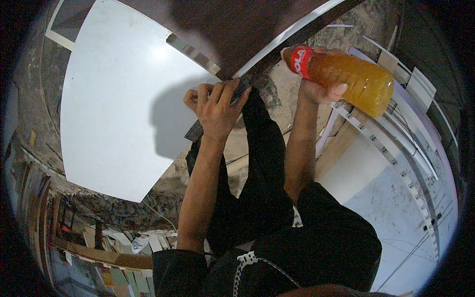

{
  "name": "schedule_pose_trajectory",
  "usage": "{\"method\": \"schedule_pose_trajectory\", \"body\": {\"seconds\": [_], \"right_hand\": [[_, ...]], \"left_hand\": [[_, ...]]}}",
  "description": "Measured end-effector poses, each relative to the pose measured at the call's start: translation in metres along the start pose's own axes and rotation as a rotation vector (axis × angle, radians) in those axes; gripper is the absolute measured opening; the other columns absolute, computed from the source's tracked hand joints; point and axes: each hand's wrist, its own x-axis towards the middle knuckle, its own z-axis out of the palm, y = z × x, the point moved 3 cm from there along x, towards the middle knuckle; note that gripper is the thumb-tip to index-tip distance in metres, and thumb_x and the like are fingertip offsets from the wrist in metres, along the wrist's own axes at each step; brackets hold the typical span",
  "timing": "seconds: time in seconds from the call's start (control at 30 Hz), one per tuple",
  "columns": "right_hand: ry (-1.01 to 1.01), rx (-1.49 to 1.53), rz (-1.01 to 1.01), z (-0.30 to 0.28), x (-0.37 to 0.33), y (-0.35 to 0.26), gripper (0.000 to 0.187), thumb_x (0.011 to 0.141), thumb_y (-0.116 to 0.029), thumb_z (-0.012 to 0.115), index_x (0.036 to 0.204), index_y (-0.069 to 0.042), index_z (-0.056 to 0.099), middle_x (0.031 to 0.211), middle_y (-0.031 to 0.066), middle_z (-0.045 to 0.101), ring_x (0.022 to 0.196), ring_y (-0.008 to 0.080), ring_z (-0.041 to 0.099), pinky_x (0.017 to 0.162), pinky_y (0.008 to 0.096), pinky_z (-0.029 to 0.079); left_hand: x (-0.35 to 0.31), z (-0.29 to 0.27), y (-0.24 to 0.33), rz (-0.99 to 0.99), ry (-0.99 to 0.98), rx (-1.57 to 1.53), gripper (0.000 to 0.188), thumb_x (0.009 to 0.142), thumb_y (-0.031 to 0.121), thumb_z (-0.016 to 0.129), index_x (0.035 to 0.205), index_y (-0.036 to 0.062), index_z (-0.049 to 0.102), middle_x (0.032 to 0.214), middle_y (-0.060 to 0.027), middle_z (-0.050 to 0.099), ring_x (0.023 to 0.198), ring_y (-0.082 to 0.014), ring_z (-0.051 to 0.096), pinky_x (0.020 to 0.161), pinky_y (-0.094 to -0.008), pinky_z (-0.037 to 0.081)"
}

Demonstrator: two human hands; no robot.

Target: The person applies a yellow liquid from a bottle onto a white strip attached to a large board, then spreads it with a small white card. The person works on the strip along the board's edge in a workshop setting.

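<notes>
A rounded, glossy clear bottle (pixel 358 81) of amber liquid, red-banded, tilts at upper right, the right hand's (pixel 316 91) fingers clamped round it. Centrally, the left hand's (pixel 216 113) bent fingers cover a rough dark-grey strip (pixel 194 131), grip unclear, by a smooth white panel (pixel 116 104).

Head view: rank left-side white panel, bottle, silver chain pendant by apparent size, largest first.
1. White panel
2. Bottle
3. Silver chain pendant
Apparent size only; nearness to the camera may skew it.

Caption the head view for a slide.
Right hand holds a bottle of amber liquid; left hand lies over a dark strip.
</notes>
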Motion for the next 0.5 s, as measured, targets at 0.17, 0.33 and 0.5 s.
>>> {"method": "schedule_pose_trajectory", "body": {"seconds": [0.17,0.33,0.5], "right_hand": [[-0.199,0.06,0.072,0.023,-0.039,-0.004,0.076,0.076,-0.069,0.061,0.12,-0.008,0.051,0.102,0.0141,0.059,0.097,0.0338,0.06,0.091,0.0515,0.047],[-0.24,0.239,0.053,-0.021,0.001,0.003,0.061,0.089,-0.057,0.053,0.126,-0.009,0.049,0.107,0.0157,0.058,0.102,0.0349,0.058,0.095,0.0534,0.045],[0.028,0.613,0.333,-0.013,-0.024,0.007,0.063,0.089,-0.055,0.056,0.13,-0.008,0.046,0.113,0.0156,0.059,0.102,0.0351,0.059,0.093,0.053,0.047]], "left_hand": [[-0.001,-0.002,-0.001,-0.027,-0.044,0.017,0.035,0.069,0.041,0.084,0.095,0.02,0.074,0.085,0.0062,0.066,0.085,-0.016,0.053,0.089,-0.041,0.029],[0.0,-0.001,-0.002,-0.014,-0.024,0.001,0.035,0.069,0.04,0.085,0.095,0.0195,0.074,0.087,0.0073,0.066,0.084,-0.015,0.052,0.089,-0.0408,0.028],[0.001,-0.001,0.001,-0.016,-0.004,0.012,0.034,0.069,0.04,0.084,0.094,0.0196,0.074,0.087,0.0086,0.067,0.085,-0.0143,0.052,0.088,-0.0408,0.028]]}}
